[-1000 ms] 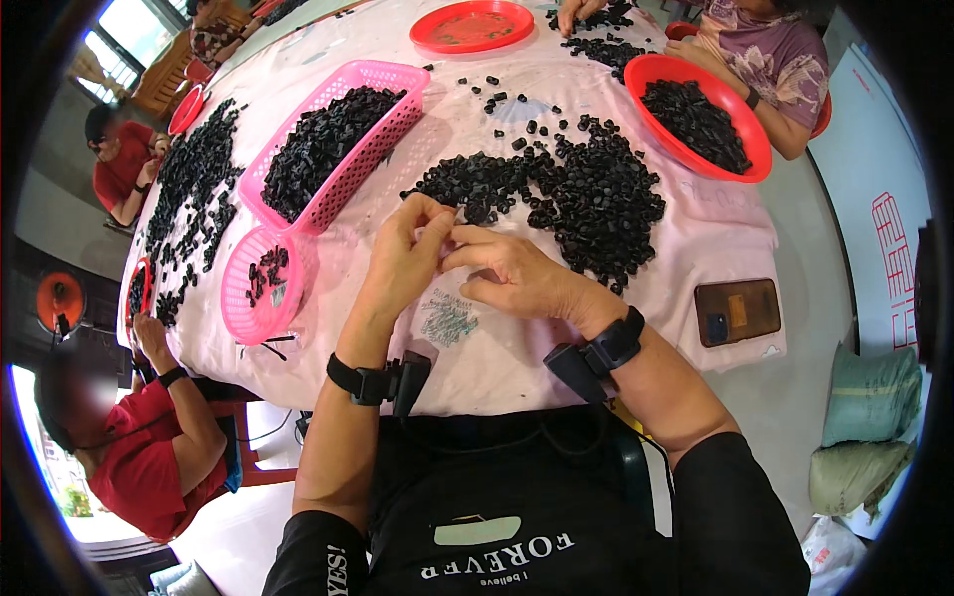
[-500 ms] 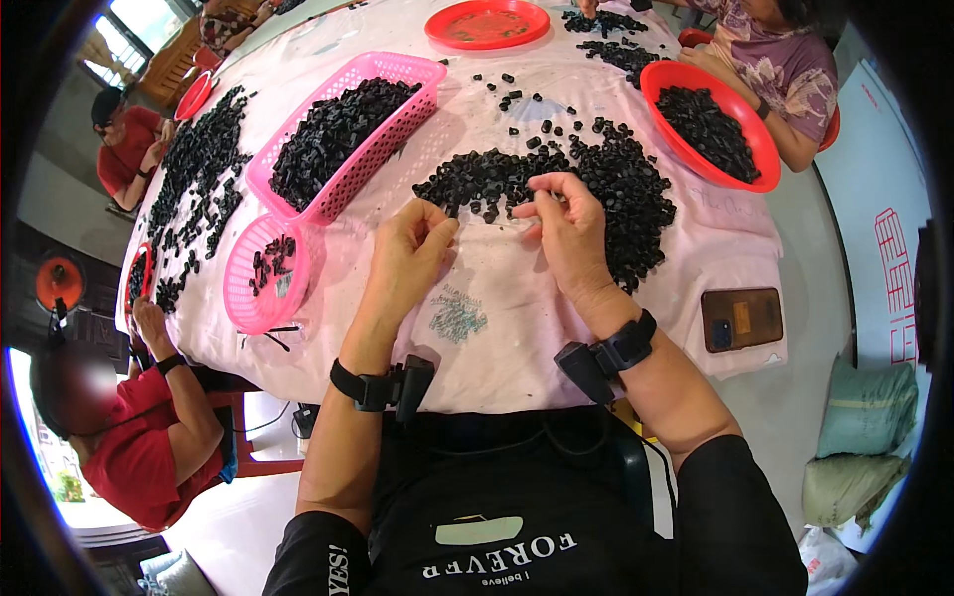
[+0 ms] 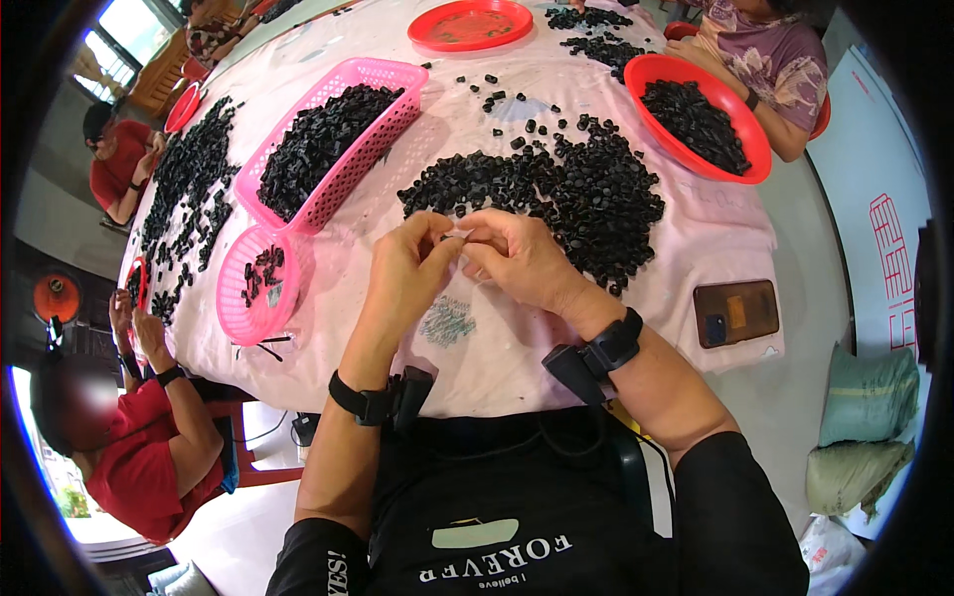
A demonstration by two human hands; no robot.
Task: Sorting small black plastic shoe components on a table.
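Observation:
My left hand and my right hand meet above the table, thumbs and fingertips pinched close together. Between the left fingertips a small dark piece shows in part. The right fingers close right beside it, and whatever they hold is hidden. Just beyond both hands spreads a pile of small black pieces, short and stubby like little caps or plugs. To the left of my left hand stands a round pink basket with a few black pieces in it. Behind that is a long pink basket heaped with black pieces.
A red tray of black pieces stands at the right, with a phone nearer me. Another red tray lies at the far side. More black pieces cover the table's left. Several people sit around the table, one in red at near left.
My right hand has moved left and its fingers have closed beside my left fingertips. The whole view has shifted slightly. At the left, a person's second hand has come into sight.

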